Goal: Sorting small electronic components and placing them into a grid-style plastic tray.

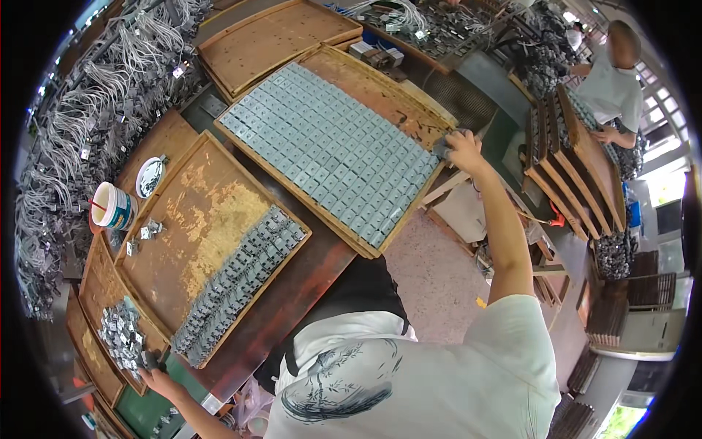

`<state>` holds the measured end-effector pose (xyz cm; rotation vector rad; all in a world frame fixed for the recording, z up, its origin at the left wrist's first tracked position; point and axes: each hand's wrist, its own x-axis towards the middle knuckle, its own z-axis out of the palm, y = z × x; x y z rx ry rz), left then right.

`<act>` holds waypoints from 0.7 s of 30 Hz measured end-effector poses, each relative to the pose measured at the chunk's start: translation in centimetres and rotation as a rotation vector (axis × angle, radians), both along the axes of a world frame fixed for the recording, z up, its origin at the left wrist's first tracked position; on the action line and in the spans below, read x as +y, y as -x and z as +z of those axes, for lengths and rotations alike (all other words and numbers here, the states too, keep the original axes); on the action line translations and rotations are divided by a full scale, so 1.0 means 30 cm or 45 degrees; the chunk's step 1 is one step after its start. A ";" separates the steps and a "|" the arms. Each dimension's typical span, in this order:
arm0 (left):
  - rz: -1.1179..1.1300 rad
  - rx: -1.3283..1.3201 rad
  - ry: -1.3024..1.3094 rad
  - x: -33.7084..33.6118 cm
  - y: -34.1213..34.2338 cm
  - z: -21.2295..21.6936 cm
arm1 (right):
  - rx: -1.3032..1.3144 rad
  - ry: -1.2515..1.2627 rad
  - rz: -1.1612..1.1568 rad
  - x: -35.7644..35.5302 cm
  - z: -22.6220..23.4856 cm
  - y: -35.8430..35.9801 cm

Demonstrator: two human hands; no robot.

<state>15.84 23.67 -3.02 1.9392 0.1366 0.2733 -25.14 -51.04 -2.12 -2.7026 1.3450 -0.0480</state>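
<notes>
L hand (155, 379) low by metal pile (123, 338) — R hand (462, 145) outstretched, grips tray (380, 252) edge

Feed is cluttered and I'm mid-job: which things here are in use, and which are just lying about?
In use:
- right hand at the far corner of the wooden tray filled with grey square plates
- left hand by the loose pile of small metal parts

Lying about:
- white plastic cup
- empty wooden tray
- grey wire bundles

Daylight from bright windows (662, 157) at right falls across a crowded workshop, its dark workbench (292, 293) standing on a speckled pinkish floor (439, 278) beside stacked wooden racks (578, 175).
</notes>
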 end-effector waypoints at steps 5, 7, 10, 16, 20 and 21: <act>-0.239 0.062 -0.041 -0.203 0.047 0.100 | -0.114 -0.204 -0.140 -0.031 0.000 0.013; -0.332 0.023 0.124 -0.267 0.083 0.100 | -0.178 -0.188 -0.126 -0.048 -0.026 0.012; -0.358 0.114 0.140 -0.370 0.150 0.122 | -0.684 -0.368 -0.065 -0.108 -0.099 0.012; -0.655 0.197 0.354 -0.564 0.228 0.018 | -1.544 -1.186 0.042 0.261 0.147 -0.144; -0.867 0.165 0.393 -0.745 0.345 0.105 | -1.541 -1.273 0.029 0.563 0.186 -0.354; -0.890 0.177 0.516 -0.767 0.365 0.111 | -1.527 -1.296 0.045 0.619 0.176 -0.399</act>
